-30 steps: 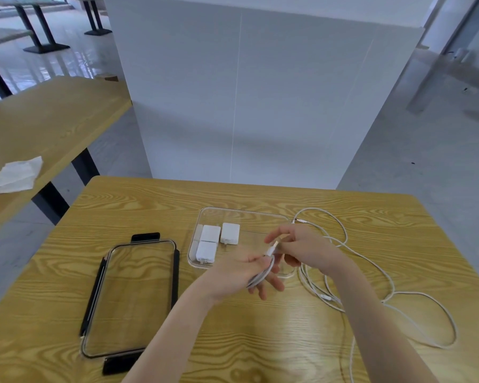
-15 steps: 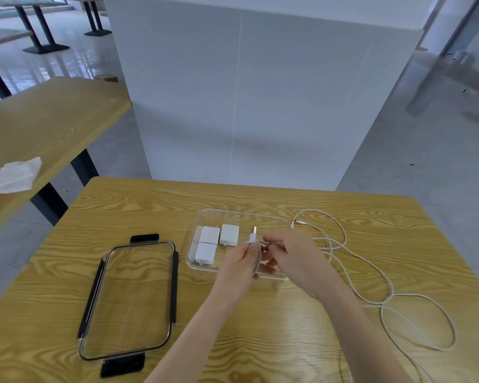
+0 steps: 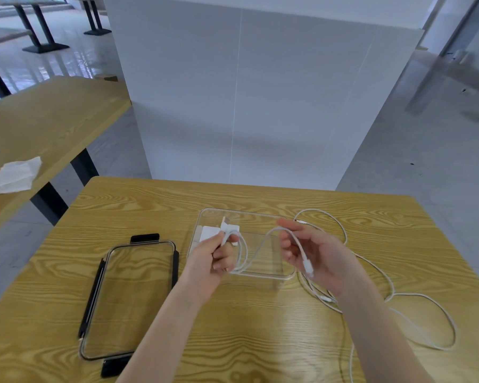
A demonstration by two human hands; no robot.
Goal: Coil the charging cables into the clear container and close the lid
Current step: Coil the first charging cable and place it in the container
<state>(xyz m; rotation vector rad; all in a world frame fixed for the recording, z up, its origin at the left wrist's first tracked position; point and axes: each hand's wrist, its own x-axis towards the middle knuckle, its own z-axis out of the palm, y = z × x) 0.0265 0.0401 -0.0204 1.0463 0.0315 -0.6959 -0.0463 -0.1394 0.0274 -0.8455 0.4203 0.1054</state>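
At frame centre, above container (image 3: 260,214): your left hand (image 3: 213,258) pinches cable (image 3: 256,248) coil, anchoring loops. Right hand (image 3: 315,255), apart, fingers loosely curled round slack, feeds next turn. Lid (image 3: 174,261) lower left, off, awaiting closing.

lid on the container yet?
No. The lid lies flat on the table, left of the open clear container.

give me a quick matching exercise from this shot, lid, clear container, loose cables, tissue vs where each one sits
Things:
1. lid
2. clear container
3. loose cables
4. tissue

Places:
A. on the other table, far left
B. flat on the table, left of the container
C. strewn on the table's right side
D. mid-table, behind the hands

Pairs: 1-B, 2-D, 3-C, 4-A
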